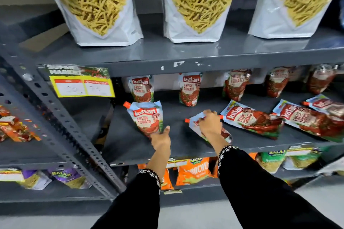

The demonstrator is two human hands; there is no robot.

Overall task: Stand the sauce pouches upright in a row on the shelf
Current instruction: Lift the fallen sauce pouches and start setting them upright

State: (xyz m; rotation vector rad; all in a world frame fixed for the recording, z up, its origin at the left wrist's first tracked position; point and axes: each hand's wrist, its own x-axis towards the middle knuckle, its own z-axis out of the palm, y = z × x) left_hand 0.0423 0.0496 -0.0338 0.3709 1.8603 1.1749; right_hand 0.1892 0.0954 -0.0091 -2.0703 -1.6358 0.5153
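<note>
1. Handling: the tomato ketchup pouches are soft, flexible stand-up packs filled with sauce, likely fairly heavy for their size, with weight that slumps toward the base. The glossy film probably slips under a light pinch. Best hold, by my judgement: the upper body just below the spout, with the other hand steadying the gusseted bottom so it spreads flat.

2. Left hand (pixel 161 136): fingers curled around the lower edge of the propped pouch (pixel 147 118), which leans tilted at the near left of the middle shelf (pixel 134 147), orange spout up and to the left.

3. Right hand (pixel 210 123): fingers clenched on the top of a lying pouch (pixel 225 133) near the shelf's middle; the hand covers most of it, so the exact grip is hard to tell.

4. Look: pale blue top, red "Fresh Tomato" print with a cartoon figure, green near the base, orange cap at one corner.

5. Position: a far row of upright pouches (pixel 189 89) stands along the back of the shelf, spaced apart. Further flat pouches (pixel 252 119) lie on their backs to the right, nearer the front edge, overlapping at the far right.

6. Above: large snack bags (pixel 98 5) on the upper shelf; a yellow price tag (pixel 81 87) hangs at left.
</note>
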